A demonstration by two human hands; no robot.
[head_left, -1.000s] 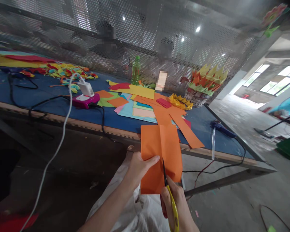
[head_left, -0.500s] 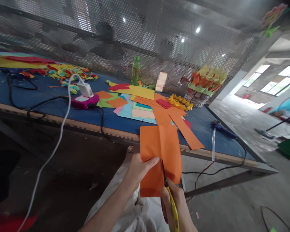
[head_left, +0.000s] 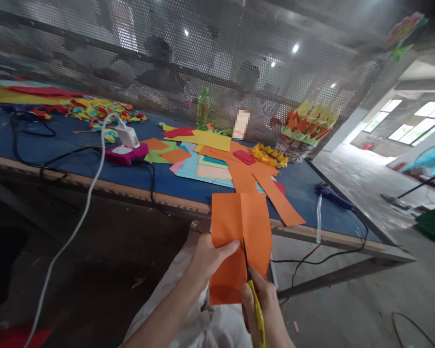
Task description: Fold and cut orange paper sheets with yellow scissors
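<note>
An orange sheet of paper [head_left: 226, 217] is held over my lap, just in front of the table edge. My left hand [head_left: 210, 258] pinches its left part, thumb on top and fingers hidden beneath. In my right hand [head_left: 264, 302] are scissors [head_left: 256, 304] with yellow handles and dark blades. The blades lie along a cut running up the sheet's middle, their tips a little right of my left thumb. Below the blades the paper is split, its right part curving away beside my right hand.
On the blue table [head_left: 181, 195] lie coloured paper sheets [head_left: 213, 140], an orange strip [head_left: 281, 200], a green bottle [head_left: 203, 108] and a purple power socket [head_left: 126, 153]. A glue gun [head_left: 335, 197] lies at right near a folded-paper basket [head_left: 308, 125]. A white cable [head_left: 78, 227] hangs down the left side.
The sheet's near edge now reaches slightly lower, and the view has shifted a little. Both hands keep nearly the same hold, with the blade tips still at the middle of the sheet.
</note>
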